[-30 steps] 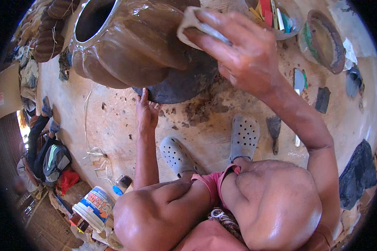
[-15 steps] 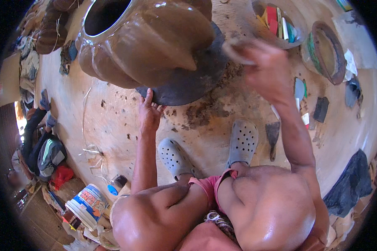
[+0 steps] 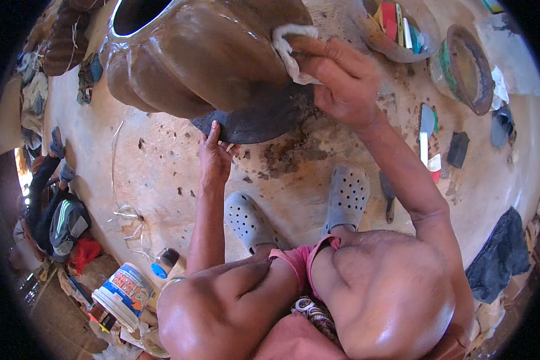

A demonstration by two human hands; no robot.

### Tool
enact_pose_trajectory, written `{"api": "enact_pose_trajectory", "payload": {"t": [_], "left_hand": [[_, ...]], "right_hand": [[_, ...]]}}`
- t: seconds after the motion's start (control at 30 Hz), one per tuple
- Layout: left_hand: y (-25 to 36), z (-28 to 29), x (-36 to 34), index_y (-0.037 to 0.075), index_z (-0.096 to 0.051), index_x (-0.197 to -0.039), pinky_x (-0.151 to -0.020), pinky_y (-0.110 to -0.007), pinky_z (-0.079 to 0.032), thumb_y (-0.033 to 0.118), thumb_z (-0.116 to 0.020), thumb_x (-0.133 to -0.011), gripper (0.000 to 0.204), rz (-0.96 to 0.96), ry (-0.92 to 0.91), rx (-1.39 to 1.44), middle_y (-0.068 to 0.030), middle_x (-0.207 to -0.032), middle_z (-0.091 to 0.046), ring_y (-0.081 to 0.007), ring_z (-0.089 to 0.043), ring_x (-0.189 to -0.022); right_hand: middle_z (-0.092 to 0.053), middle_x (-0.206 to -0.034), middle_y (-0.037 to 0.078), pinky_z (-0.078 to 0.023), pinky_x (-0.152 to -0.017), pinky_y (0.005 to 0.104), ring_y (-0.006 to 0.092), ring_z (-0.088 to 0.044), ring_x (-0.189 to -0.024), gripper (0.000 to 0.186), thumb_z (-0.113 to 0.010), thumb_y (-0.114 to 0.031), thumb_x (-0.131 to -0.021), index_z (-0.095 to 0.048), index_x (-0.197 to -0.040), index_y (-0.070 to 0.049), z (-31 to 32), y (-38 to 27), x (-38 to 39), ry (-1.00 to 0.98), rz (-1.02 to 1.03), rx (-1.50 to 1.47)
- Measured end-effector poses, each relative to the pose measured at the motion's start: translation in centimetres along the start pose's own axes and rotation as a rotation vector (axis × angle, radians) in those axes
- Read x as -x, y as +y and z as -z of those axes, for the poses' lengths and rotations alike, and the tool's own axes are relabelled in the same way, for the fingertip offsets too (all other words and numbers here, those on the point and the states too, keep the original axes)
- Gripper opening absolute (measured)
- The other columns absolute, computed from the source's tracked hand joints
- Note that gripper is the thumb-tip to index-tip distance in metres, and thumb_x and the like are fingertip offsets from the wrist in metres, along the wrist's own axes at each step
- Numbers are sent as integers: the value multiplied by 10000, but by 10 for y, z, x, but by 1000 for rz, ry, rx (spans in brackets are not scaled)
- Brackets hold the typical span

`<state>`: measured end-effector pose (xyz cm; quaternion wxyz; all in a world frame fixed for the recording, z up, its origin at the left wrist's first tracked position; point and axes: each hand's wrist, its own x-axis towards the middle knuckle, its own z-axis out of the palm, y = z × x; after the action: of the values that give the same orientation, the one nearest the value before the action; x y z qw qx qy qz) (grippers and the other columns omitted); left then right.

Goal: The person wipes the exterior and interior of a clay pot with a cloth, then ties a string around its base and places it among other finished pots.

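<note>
A large, glossy brown clay pot (image 3: 216, 57) with rounded ribs stands on a dark round turntable board (image 3: 264, 120) at the top of the head view. Its wide mouth faces up at the upper left, cut by the picture's edge. My left hand (image 3: 215, 157) grips the near rim of the board, thumb on top and fingers beneath. With my right hand (image 3: 348, 81) I pinch a whitish wet cloth (image 3: 291, 51) and hold it against the right side of the pot.
Right of the pot are a basin (image 3: 393, 54) of coloured tools, a clay-stained bowl (image 3: 471, 72), a scraper (image 3: 389, 198) and a black block (image 3: 458, 150). A white bucket (image 3: 123, 294) stands lower left. Another person's legs (image 3: 45, 180) show at the far left. Ribbed pots (image 3: 66, 42) sit upper left.
My right hand has swung left with the cloth, from beside the pot onto its side. The pot's ribs have shifted round, and my left hand remains on the board's rim.
</note>
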<state>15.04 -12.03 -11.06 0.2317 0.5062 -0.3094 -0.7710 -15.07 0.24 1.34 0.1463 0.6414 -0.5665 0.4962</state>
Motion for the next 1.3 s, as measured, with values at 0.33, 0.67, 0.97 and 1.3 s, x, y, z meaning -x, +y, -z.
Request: {"api": "enact_pose_trajectory", "payload": {"t": [0.33, 0.67, 0.97, 1.3], "left_hand": [[-3, 3, -2, 194, -473, -1414, -957, -499, -509, 345, -683, -1039, 456, 35, 39, 47, -49, -1401, -569, -282, -611, -1196], [-16, -20, 13, 128, -532, -1394, -1097, -543, -410, 361, -708, -1015, 479, 104, 5, 82, -32, -1396, -598, -293, -575, -1270], [-20, -20, 14, 134, -527, -1400, -960, -477, -539, 292, -710, -1023, 448, 127, -41, 56, -38, -1320, -667, -256, -679, -1147], [-21, -29, 20, 124, -560, -1355, -975, -478, -506, 348, -695, -1030, 418, 136, 19, 47, -42, -1330, -626, -264, -616, -1163]], "right_hand": [[-762, -1152, 101, -623, -841, 424, 346, -747, -977, 487, -679, 46, -724, -779, -1158, -150, 25, -3, 25, -369, -460, 160], [-750, -1147, 108, -578, -677, 327, 229, -717, -849, 395, -694, -13, -759, -755, -1148, -9, 38, -47, -128, -171, 261, 281], [-755, -1155, 14, -570, -606, 296, 194, -669, -834, 322, -739, -97, -682, -812, -994, -65, 10, -50, -13, -128, 7, 307], [-747, -1166, 176, -567, -648, 339, 253, -718, -848, 407, -723, 34, -745, -780, -1144, -19, 71, -57, -100, -224, 43, 217]]}}
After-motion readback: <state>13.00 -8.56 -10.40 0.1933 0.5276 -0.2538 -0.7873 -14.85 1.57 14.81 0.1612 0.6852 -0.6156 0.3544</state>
